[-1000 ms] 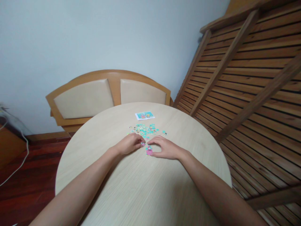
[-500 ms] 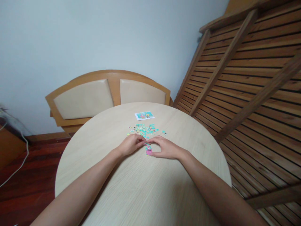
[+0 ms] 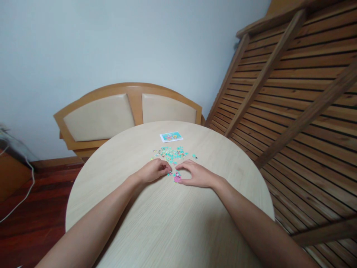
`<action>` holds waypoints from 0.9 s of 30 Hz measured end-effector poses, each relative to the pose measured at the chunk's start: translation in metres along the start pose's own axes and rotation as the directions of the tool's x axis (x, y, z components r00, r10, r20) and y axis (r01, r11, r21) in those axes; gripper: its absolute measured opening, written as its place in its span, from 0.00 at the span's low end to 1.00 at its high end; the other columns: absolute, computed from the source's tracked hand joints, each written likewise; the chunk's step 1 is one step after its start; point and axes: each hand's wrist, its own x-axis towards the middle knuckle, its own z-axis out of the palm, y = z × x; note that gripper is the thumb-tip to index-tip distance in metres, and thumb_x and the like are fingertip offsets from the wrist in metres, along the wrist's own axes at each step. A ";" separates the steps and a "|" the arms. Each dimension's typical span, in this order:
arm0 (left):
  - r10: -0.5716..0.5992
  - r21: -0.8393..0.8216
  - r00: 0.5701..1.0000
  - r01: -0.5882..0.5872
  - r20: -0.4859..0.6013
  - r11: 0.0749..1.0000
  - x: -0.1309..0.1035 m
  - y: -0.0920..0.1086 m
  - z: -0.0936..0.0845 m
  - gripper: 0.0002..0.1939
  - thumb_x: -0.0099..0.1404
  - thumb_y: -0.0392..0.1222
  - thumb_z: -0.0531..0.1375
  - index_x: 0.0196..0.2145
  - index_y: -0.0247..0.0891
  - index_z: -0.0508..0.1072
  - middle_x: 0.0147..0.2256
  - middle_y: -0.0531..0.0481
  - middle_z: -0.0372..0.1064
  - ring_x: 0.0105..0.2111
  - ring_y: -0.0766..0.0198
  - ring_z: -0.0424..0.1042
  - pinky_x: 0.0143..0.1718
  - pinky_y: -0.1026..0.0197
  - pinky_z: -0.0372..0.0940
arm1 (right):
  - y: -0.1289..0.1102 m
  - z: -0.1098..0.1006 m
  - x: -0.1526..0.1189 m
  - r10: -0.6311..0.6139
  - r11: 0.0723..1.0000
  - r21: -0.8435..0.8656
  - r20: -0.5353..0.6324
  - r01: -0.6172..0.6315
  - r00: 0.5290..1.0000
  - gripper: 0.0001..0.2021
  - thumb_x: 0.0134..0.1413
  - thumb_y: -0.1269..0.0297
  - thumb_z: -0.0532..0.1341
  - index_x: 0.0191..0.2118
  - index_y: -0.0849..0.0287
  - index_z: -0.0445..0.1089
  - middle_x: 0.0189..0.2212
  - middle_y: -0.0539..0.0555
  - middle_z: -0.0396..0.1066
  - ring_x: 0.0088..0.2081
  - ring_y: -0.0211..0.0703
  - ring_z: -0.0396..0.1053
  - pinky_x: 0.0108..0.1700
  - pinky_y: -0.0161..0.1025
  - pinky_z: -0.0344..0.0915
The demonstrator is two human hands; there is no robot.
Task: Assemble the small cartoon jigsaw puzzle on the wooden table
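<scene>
One bare L hand [image 3: 154, 171] & one bare R hand [image 3: 199, 175], in the head view, face each other nr. the middle of a round, pale wood-grain bench [image 3: 156, 227]. The L has thumb & fingers pinched tog. on a small pink-and-teal puzzle piece [image 3: 170, 174], partly hidden under the tips. The R grips nothing: thumb & forefinger curve wide apart in a C, thumb tip at the lower R edge of a flat pink-and-teal puzzle cluster [image 3: 177, 178] w/ a cartoon figure on it. That cluster lies on the bench btwn the hands, just beside the small piece.

Beyond the fingers: a loose scatter of mostly teal puzzle bits [image 3: 171, 152], plus a few stray teal-and-dark bits [image 3: 194, 156] off to the R. Farther back, a rectangular white-edged teal picture card [image 3: 171, 137] lies flat, pink & yellow figures on it.

Behind the bench, a wooden headboard [image 3: 138, 108] w/ two cream padded panels; R side, a big brown slatted wooden frame [image 3: 279, 93]; L side, dark red plank floor [image 3: 41, 208] & a white cable [image 3: 33, 178].
</scene>
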 end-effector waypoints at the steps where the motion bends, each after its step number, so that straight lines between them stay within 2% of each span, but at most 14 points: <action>1: 0.002 -0.006 1.000 -0.002 0.010 1.000 -0.001 -0.001 -0.001 0.12 0.68 0.44 0.58 0.36 0.35 0.78 0.32 0.50 0.77 0.30 0.65 0.71 0.35 0.65 0.63 | 0.001 0.000 0.000 -0.002 1.000 -0.005 -0.001 0.002 1.000 0.21 0.56 0.54 0.67 0.53 0.56 0.72 0.49 0.57 0.74 0.53 0.50 0.68 0.57 0.46 0.64; 6: 0.050 -0.058 0.997 -0.046 0.067 0.997 -0.001 -0.002 0.000 0.11 0.68 0.42 0.58 0.37 0.35 0.78 0.32 0.49 0.77 0.31 0.65 0.71 0.34 0.66 0.63 | 0.003 -0.001 0.000 -0.015 1.000 -0.021 -0.008 0.015 1.000 0.20 0.56 0.56 0.67 0.52 0.56 0.72 0.47 0.56 0.75 0.51 0.48 0.69 0.56 0.45 0.64; 14: 0.052 0.009 0.998 -0.052 0.043 0.999 0.001 0.000 0.004 0.11 0.69 0.43 0.58 0.37 0.36 0.79 0.32 0.49 0.77 0.31 0.65 0.73 0.36 0.65 0.64 | 0.003 -0.001 0.001 -0.031 0.999 -0.019 -0.007 0.031 1.000 0.19 0.56 0.56 0.67 0.52 0.56 0.72 0.47 0.56 0.75 0.51 0.48 0.69 0.56 0.46 0.64; 18: 0.068 0.093 0.997 -0.070 0.024 0.993 0.002 0.005 0.005 0.10 0.68 0.41 0.57 0.36 0.36 0.79 0.31 0.49 0.77 0.30 0.65 0.72 0.35 0.65 0.64 | 0.003 -0.001 0.002 -0.037 0.999 -0.021 -0.006 0.037 0.999 0.19 0.56 0.55 0.67 0.51 0.56 0.72 0.47 0.56 0.75 0.50 0.49 0.69 0.55 0.46 0.64; 23: 0.114 0.222 0.993 -0.111 -0.001 0.969 0.002 0.010 0.005 0.10 0.68 0.40 0.57 0.36 0.38 0.79 0.34 0.49 0.78 0.34 0.63 0.73 0.41 0.63 0.64 | 0.001 -0.002 0.003 -0.048 0.999 -0.018 -0.002 0.048 0.999 0.17 0.57 0.56 0.66 0.50 0.56 0.73 0.46 0.56 0.75 0.49 0.48 0.69 0.55 0.45 0.64; 27: 0.137 0.296 0.991 -0.133 0.005 0.946 0.002 0.013 0.005 0.11 0.68 0.39 0.56 0.36 0.39 0.79 0.34 0.49 0.78 0.34 0.62 0.74 0.41 0.61 0.63 | 0.000 -0.002 0.003 -0.051 0.998 -0.024 0.003 0.051 0.999 0.15 0.57 0.57 0.66 0.48 0.55 0.73 0.45 0.55 0.76 0.48 0.47 0.70 0.55 0.44 0.64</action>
